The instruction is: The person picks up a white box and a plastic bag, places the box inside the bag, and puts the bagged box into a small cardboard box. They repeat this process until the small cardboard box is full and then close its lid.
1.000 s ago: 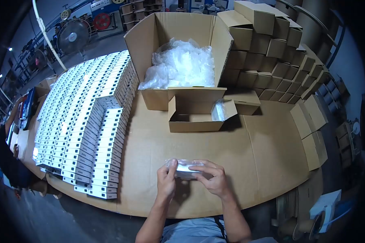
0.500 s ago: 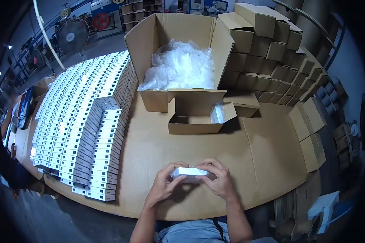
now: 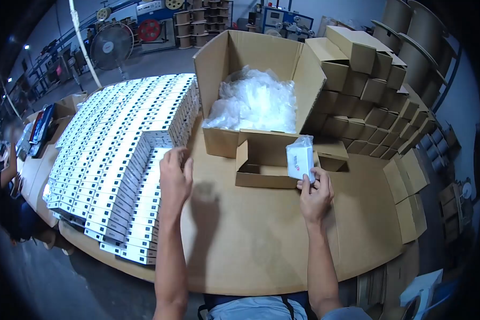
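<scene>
A small white box in a clear plastic bag (image 3: 300, 159) is pinched at its lower end by my right hand (image 3: 317, 197). It is held upright at the right part of a small open carton (image 3: 264, 180), hiding some of the carton's inside. My left hand (image 3: 175, 178) is raised at the right edge of a large stack of white boxes (image 3: 128, 114), its fingers apart and nothing in them. Whether that hand touches a box cannot be made out.
Behind the small carton stands a large open carton (image 3: 218, 140) full of clear plastic bags (image 3: 256, 101). Brown cartons (image 3: 357, 82) are piled at the back right. Flattened-looking open cartons (image 3: 408, 181) lie at the table's right edge. Another person (image 3: 8, 181) sits far left.
Both hands have parted from in front of me. My right hand carried the bagged white box forward to the small carton; my left hand let go and reached forward-left to the white stack.
</scene>
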Demonstrator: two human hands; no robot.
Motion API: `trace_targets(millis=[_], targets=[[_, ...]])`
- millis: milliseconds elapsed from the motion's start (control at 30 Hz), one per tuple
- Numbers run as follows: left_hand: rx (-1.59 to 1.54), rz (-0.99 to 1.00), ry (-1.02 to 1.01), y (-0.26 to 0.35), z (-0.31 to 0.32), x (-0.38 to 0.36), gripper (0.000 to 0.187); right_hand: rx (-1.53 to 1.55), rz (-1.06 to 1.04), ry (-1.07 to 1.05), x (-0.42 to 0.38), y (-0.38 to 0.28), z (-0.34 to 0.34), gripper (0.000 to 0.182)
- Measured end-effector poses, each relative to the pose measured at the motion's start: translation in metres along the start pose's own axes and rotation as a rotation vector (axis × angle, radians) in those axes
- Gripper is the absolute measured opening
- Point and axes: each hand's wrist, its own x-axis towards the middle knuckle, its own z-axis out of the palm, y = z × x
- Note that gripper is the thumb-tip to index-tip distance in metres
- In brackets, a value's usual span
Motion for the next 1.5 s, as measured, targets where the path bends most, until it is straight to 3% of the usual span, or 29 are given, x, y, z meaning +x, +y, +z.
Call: trace_targets(millis=[100, 200, 233, 267, 333, 400, 433, 667, 733, 767, 867, 900, 1000, 1067, 1133, 1200, 1267, 1367, 1400, 1433, 1467, 1500], targets=[[0.199, 0.042, 0.126, -0.027, -0.006, 0.027, 0.052, -0.201, -0.089, 0.028, 0.010, 0.012, 0.012, 0.025], [0.265, 0.045, 0.173, -0.045, -0.011, 0.042, 0.055, -0.373, -0.205, 0.013, 0.013, 0.011, 0.016, 0.024], [0.280, 0.057, 0.176, -0.051, -0.011, 0.046, 0.061, -0.417, -0.157, 0.021, 0.012, 0.006, 0.019, 0.024], [0.281, 0.053, 0.158, -0.058, -0.011, 0.048, 0.061, -0.614, -0.248, 0.039, 0.013, 0.010, 0.021, 0.025], [0.294, 0.038, 0.124, -0.059, -0.011, 0.051, 0.063, -0.724, -0.325, 0.097, 0.015, 0.016, 0.028, 0.024], [0.275, 0.042, 0.119, -0.060, -0.009, 0.052, 0.064, -0.555, -0.213, -0.004, 0.020, 0.033, 0.032, 0.022], [0.290, 0.155, 0.175, -0.066, -0.006, 0.053, 0.061, -0.477, -0.161, -0.014, 0.018, 0.037, 0.037, 0.021], [0.367, 0.116, 0.187, -0.070, -0.004, 0.062, 0.057, -0.518, -0.105, -0.041, 0.017, 0.058, 0.044, 0.005], [0.413, 0.095, 0.202, -0.073, -0.001, 0.064, 0.054, -0.542, -0.108, -0.039, 0.015, 0.064, 0.041, 0.007], [0.407, 0.121, 0.253, -0.078, 0.003, 0.065, 0.042, -0.464, -0.006, -0.090, 0.013, 0.064, 0.037, 0.017], [0.408, 0.090, 0.288, -0.079, 0.003, 0.061, 0.030, -0.682, -0.201, -0.015, 0.000, 0.061, 0.032, 0.026], [0.399, 0.085, 0.318, -0.072, 0.000, 0.055, 0.028, -0.750, -0.073, -0.156, -0.003, 0.044, 0.025, 0.036], [0.281, 0.110, 0.348, -0.018, -0.030, 0.023, 0.021, -0.671, -0.112, -0.071, -0.022, -0.001, 0.018, 0.054], [0.086, 0.101, 0.318, 0.009, -0.036, -0.011, 0.022, -0.365, -0.051, -0.279, -0.037, -0.006, 0.007, 0.071], [-0.089, 0.076, 0.215, 0.031, -0.026, -0.046, 0.026, 0.494, 0.525, -0.592, -0.054, -0.031, 0.006, 0.073], [-0.133, 0.165, 0.103, 0.060, -0.014, -0.072, 0.035, 0.838, 0.496, -0.755, -0.062, -0.052, 0.011, 0.071], [-0.242, 0.215, -0.024, 0.083, 0.004, -0.094, 0.041, 1.026, 0.576, -0.741, -0.065, -0.055, 0.018, 0.071], [-0.314, 0.293, -0.382, 0.114, 0.016, -0.087, 0.035, 1.003, 0.730, -0.485, -0.072, -0.031, 0.017, 0.039], [-0.383, 0.234, -0.460, 0.121, 0.012, -0.070, 0.034, 0.956, 0.767, -0.418, -0.073, -0.018, 0.013, 0.032], [-0.450, 0.169, -0.539, 0.125, 0.007, -0.049, 0.032, 0.895, 0.669, -0.351, -0.070, -0.013, 0.010, 0.015], [-0.515, 0.103, -0.614, 0.130, 0.006, -0.025, 0.031, 0.925, 0.745, -0.365, -0.063, -0.016, -0.003, 0.015], [-0.479, 0.220, -0.443, 0.131, 0.019, 0.001, 0.027, 0.858, 0.755, -0.371, -0.061, -0.008, -0.013, 0.015]])
